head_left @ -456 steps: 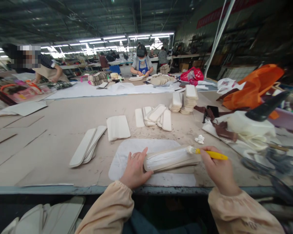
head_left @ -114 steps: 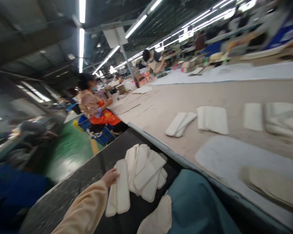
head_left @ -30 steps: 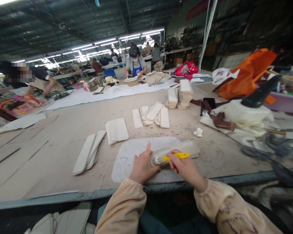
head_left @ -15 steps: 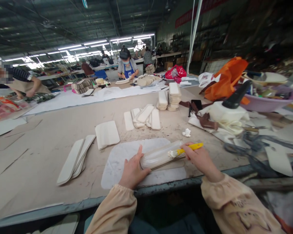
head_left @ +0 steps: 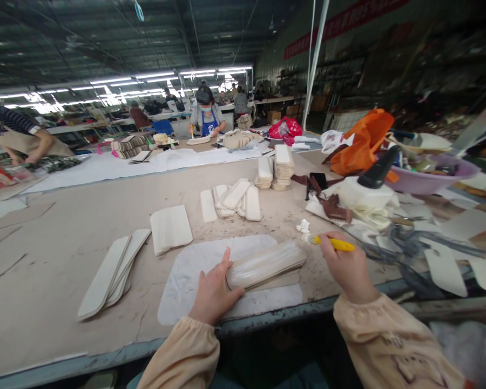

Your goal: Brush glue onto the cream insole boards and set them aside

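My left hand [head_left: 216, 290] grips the left end of a fanned stack of long pale strips [head_left: 267, 263], thumb on the near side and fingers on the far side. The top strip looks wet and glossy. Beneath the stack lies a white rounded sheet [head_left: 178, 294]. In my right hand [head_left: 345, 266] is a small brush with a yellow handle [head_left: 340, 245]. Its white-coated bristles point left, past the stack's right end, close to a white crumpled blob [head_left: 303, 226] on the table.
Pale panels [head_left: 170, 229] and loose strips [head_left: 113, 275] lie left. More strips [head_left: 235, 195] and upright piles [head_left: 283, 167] stand farther back. At right are a white container with a black top [head_left: 368, 189], grey scissors [head_left: 413, 251] and a purple basin [head_left: 425, 181]. A co-worker [head_left: 206, 119] sits opposite.
My right hand has moved the brush right, off the top strip and over to the white blob. My left hand keeps its hold on the stack. The whole view has shifted slightly.
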Available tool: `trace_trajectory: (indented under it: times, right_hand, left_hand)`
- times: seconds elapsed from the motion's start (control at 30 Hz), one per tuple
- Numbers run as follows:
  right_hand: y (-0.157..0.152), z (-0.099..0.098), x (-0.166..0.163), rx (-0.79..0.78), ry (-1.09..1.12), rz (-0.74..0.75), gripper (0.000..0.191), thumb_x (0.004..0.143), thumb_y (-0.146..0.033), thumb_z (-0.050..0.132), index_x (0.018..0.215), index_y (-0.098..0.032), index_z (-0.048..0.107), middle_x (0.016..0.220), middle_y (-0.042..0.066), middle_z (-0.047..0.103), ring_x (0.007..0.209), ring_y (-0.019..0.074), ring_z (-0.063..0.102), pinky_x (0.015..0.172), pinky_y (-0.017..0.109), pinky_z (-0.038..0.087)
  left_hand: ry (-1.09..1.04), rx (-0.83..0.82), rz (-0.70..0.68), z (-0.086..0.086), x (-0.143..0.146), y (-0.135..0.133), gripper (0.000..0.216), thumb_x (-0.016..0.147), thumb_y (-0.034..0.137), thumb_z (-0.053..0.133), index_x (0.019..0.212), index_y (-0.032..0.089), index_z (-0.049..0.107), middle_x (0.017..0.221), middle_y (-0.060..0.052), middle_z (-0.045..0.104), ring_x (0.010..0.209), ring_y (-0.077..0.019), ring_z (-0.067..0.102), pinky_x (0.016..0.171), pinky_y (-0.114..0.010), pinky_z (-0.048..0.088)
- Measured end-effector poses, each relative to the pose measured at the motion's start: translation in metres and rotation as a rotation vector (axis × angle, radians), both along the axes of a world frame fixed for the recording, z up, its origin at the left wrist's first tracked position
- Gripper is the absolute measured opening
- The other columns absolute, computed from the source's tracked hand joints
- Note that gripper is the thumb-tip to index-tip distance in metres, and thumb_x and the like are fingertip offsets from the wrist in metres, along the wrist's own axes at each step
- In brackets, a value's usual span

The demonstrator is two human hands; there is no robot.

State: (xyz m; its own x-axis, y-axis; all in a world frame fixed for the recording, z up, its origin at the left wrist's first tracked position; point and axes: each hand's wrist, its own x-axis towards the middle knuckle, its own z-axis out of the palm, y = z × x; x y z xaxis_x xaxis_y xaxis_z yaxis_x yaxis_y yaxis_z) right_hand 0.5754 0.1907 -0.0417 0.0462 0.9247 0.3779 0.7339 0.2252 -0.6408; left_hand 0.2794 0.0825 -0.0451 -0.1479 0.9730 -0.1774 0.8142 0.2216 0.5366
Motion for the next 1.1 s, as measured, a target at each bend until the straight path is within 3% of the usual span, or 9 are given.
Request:
trace_trajectory:
  times: [0.1, 0.23, 0.4, 0.5, 0.63, 0.73, 0.87, 0.97, 1.1]
  right_hand:
    - [-0.003, -0.006, -0.002, 0.092, -0.138, 0.011, 0.032, 0.094, -0.042, 0.04, 0.092, -0.02, 0.063, 0.088, 0.009, 0.07, 0.071, 0.0214, 0.063, 0.061, 0.029, 0.039]
    - [-0.01, -0.011, -0.014, 0.102, -0.241, 0.052, 0.036, 0.095, -0.045, 0.041, 0.093, -0.02, 0.067, 0.077, 0.006, 0.069, 0.062, 0.021, 0.063, 0.059, 0.03, 0.038]
    - [-0.02, -0.003, -0.027, -0.012, -0.036, 0.321, 0.032, 0.094, -0.045, 0.045, 0.089, -0.021, 0.066, 0.076, 0.003, 0.069, 0.066, 0.0187, 0.065, 0.064, 0.028, 0.044]
    - [-0.017, 0.002, -0.022, -0.026, 0.08, 0.222, 0.034, 0.094, -0.047, 0.043, 0.088, -0.021, 0.063, 0.073, 0.003, 0.067, 0.064, 0.0186, 0.062, 0.062, 0.028, 0.044]
    - [-0.013, 0.001, -0.015, -0.018, -0.079, 0.14, 0.033, 0.092, -0.046, 0.04, 0.085, -0.022, 0.062, 0.076, 0.004, 0.067, 0.068, 0.0218, 0.062, 0.063, 0.03, 0.04]
    - [-0.021, 0.003, -0.026, -0.113, -0.049, 0.247, 0.031, 0.092, -0.046, 0.042, 0.083, -0.023, 0.061, 0.069, 0.002, 0.063, 0.066, 0.0209, 0.061, 0.064, 0.03, 0.04]
    - [-0.038, 0.01, -0.054, -0.324, 0.292, 0.405, 0.033, 0.092, -0.049, 0.045, 0.077, -0.022, 0.056, 0.055, -0.003, 0.051, 0.052, 0.0148, 0.052, 0.055, 0.026, 0.039]
    - [-0.043, 0.01, -0.073, -0.457, 0.53, 0.406, 0.033, 0.09, -0.053, 0.048, 0.081, -0.022, 0.056, 0.052, -0.005, 0.048, 0.044, 0.0124, 0.044, 0.045, 0.025, 0.034]
    - [-0.042, 0.0, -0.085, -0.566, 0.533, 0.459, 0.032, 0.088, -0.053, 0.048, 0.079, -0.023, 0.056, 0.051, -0.005, 0.05, 0.042, 0.0128, 0.044, 0.044, 0.025, 0.034]
  left_hand:
    - [-0.011, 0.003, -0.002, 0.0, 0.0, -0.001, 0.104, 0.071, 0.033, 0.066, 0.155, 0.026, 0.008, 0.139, -0.01, 0.057, 0.133, -0.0292, 0.045, 0.116, -0.055, 0.013]
    - [-0.026, -0.009, 0.018, -0.001, 0.0, -0.002, 0.103, 0.07, 0.033, 0.066, 0.155, 0.027, 0.007, 0.14, -0.01, 0.056, 0.135, -0.0302, 0.043, 0.115, -0.06, 0.009]
    - [-0.031, -0.007, 0.019, -0.001, 0.0, -0.002, 0.103, 0.07, 0.032, 0.066, 0.155, 0.027, 0.008, 0.141, -0.01, 0.055, 0.136, -0.0296, 0.041, 0.115, -0.063, 0.008]
    - [-0.021, 0.003, 0.015, -0.003, -0.003, -0.003, 0.102, 0.07, 0.032, 0.066, 0.155, 0.028, 0.009, 0.142, -0.009, 0.054, 0.138, -0.0307, 0.038, 0.115, -0.064, 0.008]
    - [-0.005, -0.008, 0.01, -0.006, -0.005, -0.005, 0.102, 0.071, 0.034, 0.066, 0.155, 0.028, 0.008, 0.143, -0.009, 0.053, 0.142, -0.0321, 0.032, 0.115, -0.064, 0.007]
    - [0.002, -0.013, 0.007, -0.005, -0.006, -0.005, 0.102, 0.071, 0.034, 0.066, 0.155, 0.027, 0.009, 0.144, -0.01, 0.052, 0.142, -0.0321, 0.032, 0.115, -0.063, 0.007]
    - [0.005, -0.016, 0.014, -0.004, -0.005, -0.005, 0.101, 0.07, 0.035, 0.065, 0.155, 0.025, 0.011, 0.143, -0.01, 0.053, 0.14, -0.0322, 0.035, 0.114, -0.064, 0.009]
    - [-0.009, -0.019, 0.017, -0.003, -0.005, -0.006, 0.102, 0.07, 0.035, 0.066, 0.155, 0.024, 0.011, 0.143, -0.011, 0.052, 0.138, -0.0312, 0.038, 0.115, -0.063, 0.011]
    - [-0.011, -0.003, 0.021, -0.005, -0.006, -0.005, 0.102, 0.069, 0.035, 0.067, 0.155, 0.022, 0.013, 0.142, -0.012, 0.053, 0.136, -0.0297, 0.041, 0.116, -0.058, 0.015]
